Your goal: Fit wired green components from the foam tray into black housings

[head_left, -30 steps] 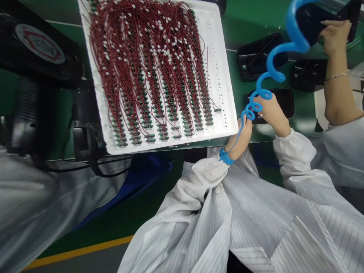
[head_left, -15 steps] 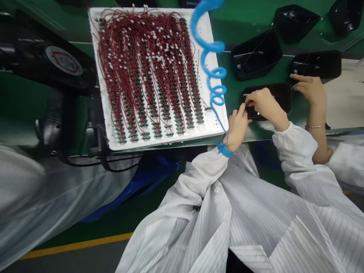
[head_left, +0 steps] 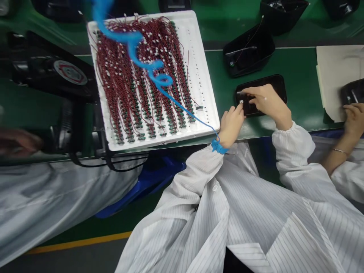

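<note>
A black housing [head_left: 273, 85] lies on the green table in front of me. My left hand [head_left: 231, 123], with a blue wrist strap [head_left: 218, 146], is at its near left corner, fingertips by a small white piece [head_left: 241, 102]; what the fingers hold, if anything, is too small to tell. My right hand [head_left: 270, 100] is over the housing, index finger stretched to its left end and the other fingers bent below. To the left, a white foam tray [head_left: 209, 110] bears rows of small green boards with dark red wires and white connectors.
A blue coiled cord [head_left: 131, 41] hangs over the tray. Black housings [head_left: 248, 53] stand behind. A black device [head_left: 71, 72] is at the left, near a blurred hand [head_left: 19, 141]. At the right, another person's hand [head_left: 354, 117] touches a black housing [head_left: 352, 91] near beige sheets [head_left: 335, 83].
My right hand's index finger has stretched out, apart from the left fingertips. The co-worker's hand and housing have moved right, uncovering the sheets. The cord has swung left, and a blurred hand appears at left.
</note>
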The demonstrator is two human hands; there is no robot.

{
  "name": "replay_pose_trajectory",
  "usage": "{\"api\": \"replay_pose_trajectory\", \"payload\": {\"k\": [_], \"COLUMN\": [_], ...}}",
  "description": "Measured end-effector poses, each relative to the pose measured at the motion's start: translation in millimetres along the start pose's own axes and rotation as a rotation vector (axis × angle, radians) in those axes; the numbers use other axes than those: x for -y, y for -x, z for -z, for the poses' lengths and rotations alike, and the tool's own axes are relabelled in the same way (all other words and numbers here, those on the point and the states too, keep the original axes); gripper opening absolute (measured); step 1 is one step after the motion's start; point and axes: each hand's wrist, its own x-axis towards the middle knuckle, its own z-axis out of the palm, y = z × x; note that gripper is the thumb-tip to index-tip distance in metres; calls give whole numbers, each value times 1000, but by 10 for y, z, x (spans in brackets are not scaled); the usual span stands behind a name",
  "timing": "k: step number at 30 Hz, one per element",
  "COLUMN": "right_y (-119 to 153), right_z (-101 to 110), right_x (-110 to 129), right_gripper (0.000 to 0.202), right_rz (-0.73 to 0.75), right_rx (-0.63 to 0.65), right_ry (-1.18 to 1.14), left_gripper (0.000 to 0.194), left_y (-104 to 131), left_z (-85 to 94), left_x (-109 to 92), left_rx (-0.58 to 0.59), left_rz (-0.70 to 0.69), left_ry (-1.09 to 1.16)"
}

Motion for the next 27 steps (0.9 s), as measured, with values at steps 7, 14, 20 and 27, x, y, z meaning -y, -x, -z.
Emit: {"api": "replay_pose_trajectory", "payload": {"k": [7,14,20,27], "right_y": [796,887,819,801], "right_z": [302,15,-36,-93], "right_x": [-91,-230,-315,-371], "right_gripper": [37,34,34,33], "right_rz": [-225,-189,-201,-254], "right_rx": [-416,-482,-508,-522], "right_ry": [28,-70,-135,-154], "left_gripper": [31,21,53,49], "left_y": [-87,-197,-246,-335], "left_z": [294,190,-90,11], "left_x": [-26,-72,-54,-103], "left_rx": [76,49,-128,-53], "left_rz": [-36,-44,26,55], "left_ry": [-61,-28,128,-41]}}
